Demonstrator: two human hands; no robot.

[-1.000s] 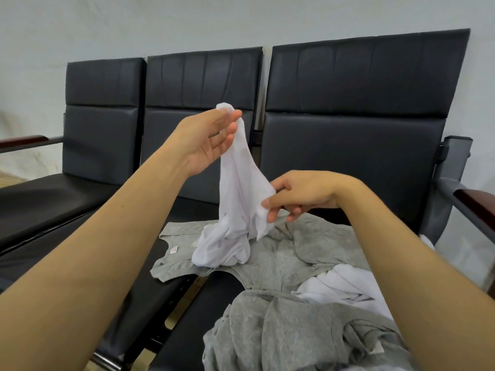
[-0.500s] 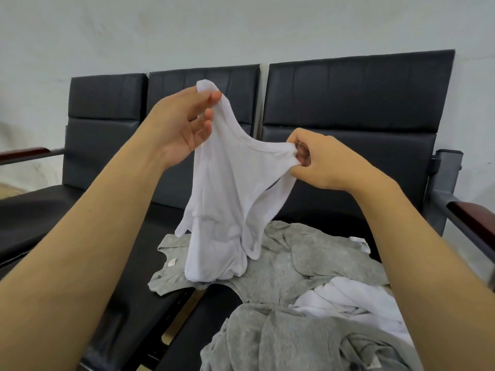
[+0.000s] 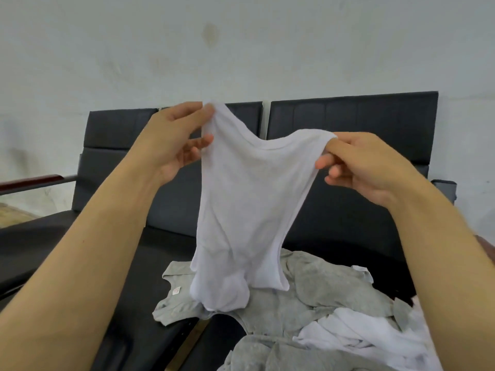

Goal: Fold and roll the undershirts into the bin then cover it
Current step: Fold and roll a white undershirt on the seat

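The left hand [image 3: 178,141] is raised in front of the chair backs, and one shoulder strap of the white undershirt [image 3: 241,210] is pinched between its thumb and fingers at the top. The right hand [image 3: 361,167] is held a little lower, and the other strap is gripped by its curled fingers, so that the neckline is stretched between the two hands. The white undershirt is hung in the air from these two points; its body is let down straight, and its bunched lower hem is rested on a grey undershirt [image 3: 308,290] that is spread on the seat of the black chair [image 3: 348,124] on the right. This grey undershirt is laid near the left edge of that seat, with one part over the gap towards the middle chair [image 3: 128,263]. A small label is seen on its left part. Nearer to the front edge of the same seat, a crumpled white garment [image 3: 361,336] and another grey garment [image 3: 262,354] are piled together, touching each other. A wooden armrest [image 3: 32,180] is seen at the far left, and a pale wall [image 3: 241,49] is stood behind the row of chairs.
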